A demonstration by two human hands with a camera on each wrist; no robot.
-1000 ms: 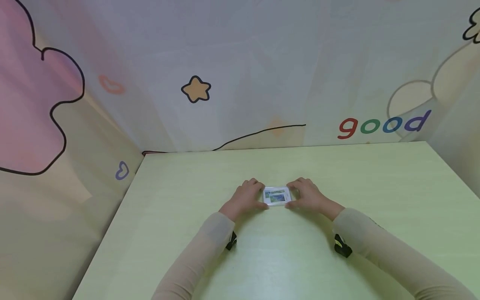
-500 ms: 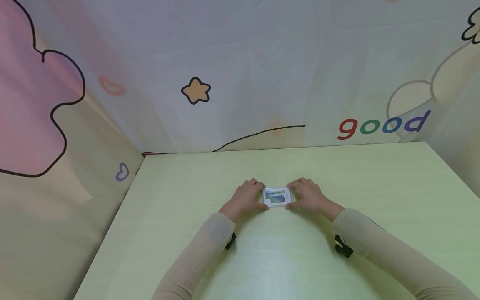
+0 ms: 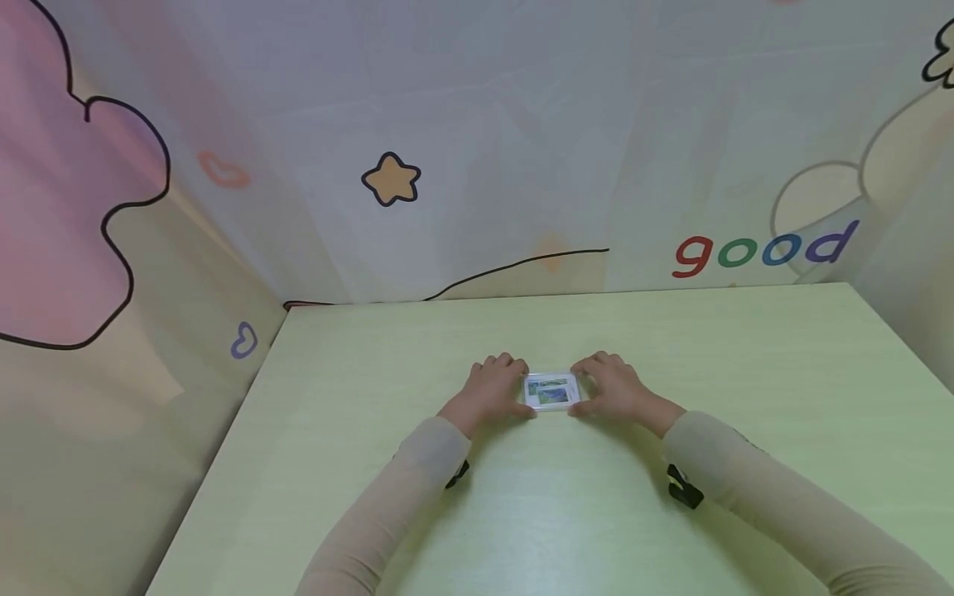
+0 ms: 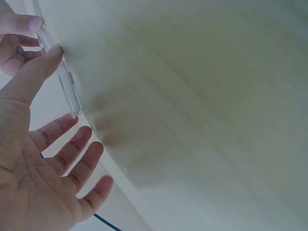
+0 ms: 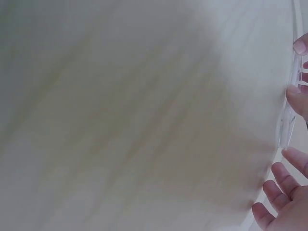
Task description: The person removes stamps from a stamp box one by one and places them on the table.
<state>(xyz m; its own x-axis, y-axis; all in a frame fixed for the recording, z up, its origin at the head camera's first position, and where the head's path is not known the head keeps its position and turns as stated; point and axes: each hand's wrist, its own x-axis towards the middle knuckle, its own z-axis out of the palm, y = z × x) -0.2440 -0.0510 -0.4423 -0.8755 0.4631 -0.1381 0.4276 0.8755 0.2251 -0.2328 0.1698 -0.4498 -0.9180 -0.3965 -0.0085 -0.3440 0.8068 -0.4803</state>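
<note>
A small flat clear plastic case [image 3: 552, 391] with a white card printed with landscape pictures lies level on the table, picture side up. My left hand [image 3: 489, 389] holds its left end, thumb at the near corner and forefinger at the far corner. The right hand [image 3: 613, 391] grips the right end in the same way. From the left wrist, the case [image 4: 71, 94] shows edge-on, its rim between thumb and forefinger while the other fingers spread apart. The right wrist view catches the case's edge [image 5: 287, 122] and part of the right hand [image 5: 291, 211] at the frame's side.
A pale yellow-green table [image 3: 551, 505] spreads around the hands. Behind it hangs a printed cloth backdrop [image 3: 522, 149] with a star and the word "good", and it continues along the left side. Dark wrist straps [image 3: 684, 488] show below the sleeves.
</note>
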